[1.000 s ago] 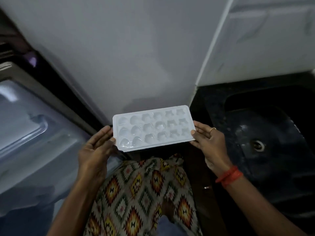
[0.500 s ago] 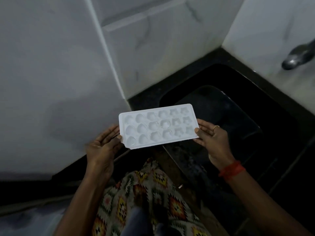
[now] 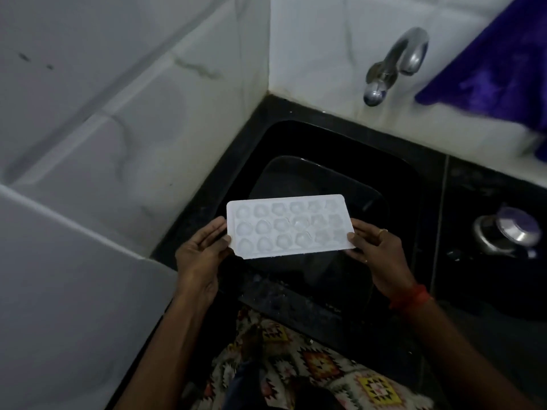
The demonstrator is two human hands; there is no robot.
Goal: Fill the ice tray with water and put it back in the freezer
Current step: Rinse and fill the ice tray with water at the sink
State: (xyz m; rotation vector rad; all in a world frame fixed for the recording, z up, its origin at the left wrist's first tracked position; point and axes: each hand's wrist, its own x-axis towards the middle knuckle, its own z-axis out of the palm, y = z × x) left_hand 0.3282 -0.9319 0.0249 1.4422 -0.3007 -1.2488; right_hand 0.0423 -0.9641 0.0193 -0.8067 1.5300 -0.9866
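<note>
A white ice tray (image 3: pixel 288 226) with three rows of round cups is held level over the black sink (image 3: pixel 322 179). My left hand (image 3: pixel 201 253) holds its left short edge, thumb on top and fingers underneath. My right hand (image 3: pixel 376 250) holds the right short edge the same way. A chrome tap (image 3: pixel 393 66) juts from the white tiled wall above the sink's far side, well beyond the tray. The cups look dry. The freezer is out of view.
White tiled walls meet at the corner behind the sink. A white panel (image 3: pixel 74 291) stands close on my left. A purple cloth (image 3: pixel 497 63) hangs at the upper right. A steel lidded pot (image 3: pixel 509 232) sits on the black counter right of the sink.
The view has swung right from the fridge to the sink. Both hands have carried the tray over the basin, and the tap is now fully in view.
</note>
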